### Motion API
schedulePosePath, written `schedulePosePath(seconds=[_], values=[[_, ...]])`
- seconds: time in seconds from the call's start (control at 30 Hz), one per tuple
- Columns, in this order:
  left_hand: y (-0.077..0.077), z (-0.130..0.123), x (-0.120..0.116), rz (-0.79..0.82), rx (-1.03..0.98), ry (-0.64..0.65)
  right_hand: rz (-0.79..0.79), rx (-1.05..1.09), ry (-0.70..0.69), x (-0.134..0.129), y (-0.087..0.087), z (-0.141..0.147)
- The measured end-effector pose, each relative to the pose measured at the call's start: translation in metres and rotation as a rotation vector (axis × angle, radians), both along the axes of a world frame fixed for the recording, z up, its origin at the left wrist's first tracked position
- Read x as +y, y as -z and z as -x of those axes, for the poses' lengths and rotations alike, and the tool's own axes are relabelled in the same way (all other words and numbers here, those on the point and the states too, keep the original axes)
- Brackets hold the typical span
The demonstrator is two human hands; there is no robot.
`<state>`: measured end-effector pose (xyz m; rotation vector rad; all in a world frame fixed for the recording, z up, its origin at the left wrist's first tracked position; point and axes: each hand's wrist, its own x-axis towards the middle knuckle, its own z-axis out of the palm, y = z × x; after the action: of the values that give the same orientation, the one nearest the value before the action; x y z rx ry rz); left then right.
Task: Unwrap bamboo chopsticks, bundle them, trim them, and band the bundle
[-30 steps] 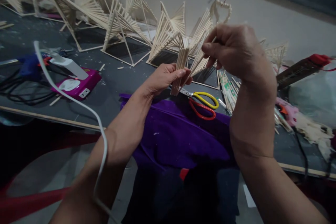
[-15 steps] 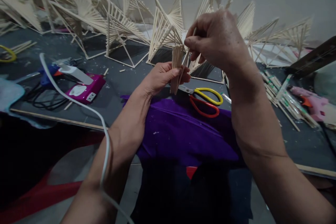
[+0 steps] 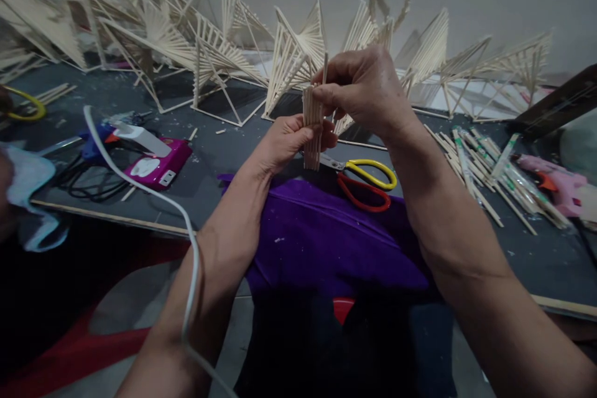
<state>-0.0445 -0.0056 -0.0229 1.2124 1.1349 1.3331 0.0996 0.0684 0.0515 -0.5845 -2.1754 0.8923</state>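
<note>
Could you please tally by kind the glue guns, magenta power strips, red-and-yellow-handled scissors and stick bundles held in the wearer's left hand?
Glue guns, one blue and one pink: 2
Magenta power strip: 1
Scissors: 1
Stick bundle in the left hand: 1
Total: 5

Lower than a second ago, the bare right hand [image 3: 361, 90] now touches the upper end of the bundle of thin, pale wooden sticks [image 3: 310, 111]; the single slim wooden stick [image 3: 325, 65], slanted earlier, stands nearly upright.
</note>
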Motion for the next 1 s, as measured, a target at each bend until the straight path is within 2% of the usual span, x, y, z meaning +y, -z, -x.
schedulePosePath(seconds=[0.13,0.47,1.0], values=[[-0.0002,0.0010,0.0007,0.010,0.004,0.000,-0.057,0.037,-0.027,0.0009,-0.0005,-0.0013],[0.0017,0.0042,-0.0004,-0.014,-0.013,0.069,-0.026,0.033,-0.143,0.0073,-0.0002,-0.0028],[0.0005,0.0045,-0.0019,-0.016,-0.049,0.067,0.268,-0.016,-0.299,0.0070,0.0030,-0.0049]])
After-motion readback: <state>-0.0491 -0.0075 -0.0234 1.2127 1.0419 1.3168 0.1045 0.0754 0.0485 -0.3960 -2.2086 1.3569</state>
